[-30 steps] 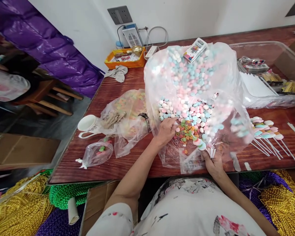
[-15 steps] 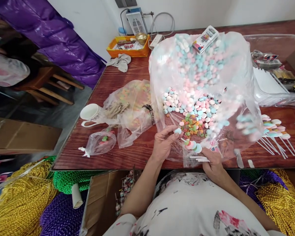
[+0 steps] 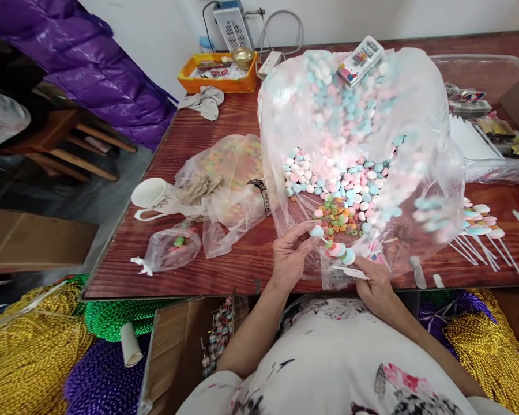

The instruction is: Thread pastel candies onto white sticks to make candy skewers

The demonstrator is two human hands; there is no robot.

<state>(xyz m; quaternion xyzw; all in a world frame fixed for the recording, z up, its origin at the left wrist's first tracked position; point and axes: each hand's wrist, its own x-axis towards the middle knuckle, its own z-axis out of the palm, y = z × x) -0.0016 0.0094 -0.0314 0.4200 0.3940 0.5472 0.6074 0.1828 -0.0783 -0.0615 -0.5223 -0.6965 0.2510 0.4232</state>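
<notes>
My left hand (image 3: 293, 253) pinches a pale blue round piece (image 3: 317, 231) between thumb and fingertips, at or very near the tip of a thin white stick. A skewer of pink, white and blue rounds with small coloured rings (image 3: 341, 252) is threaded on that stick. My right hand (image 3: 374, 278) is closed around several white sticks (image 3: 350, 271), this skewer among them. Just beyond the hands lies a heap of small orange, green and yellow rings (image 3: 337, 218). Behind it, pastel rounds (image 3: 357, 187) spill from a large clear plastic bag (image 3: 281, 109).
Finished-looking skewers (image 3: 482, 222) lie at the right beside a clear plastic bin (image 3: 484, 170). A white mug (image 3: 149, 193), a small knotted bag (image 3: 168, 249) and a bag of rings (image 3: 237, 167) are left. An orange tray (image 3: 242, 85) stands at the back; a small box (image 3: 360, 60) tops the large bag.
My left hand has brought the pale blue round slightly closer to the skewer's tip. My right hand keeps hold of the sticks, which have tilted a little. The whole view has shifted slightly.
</notes>
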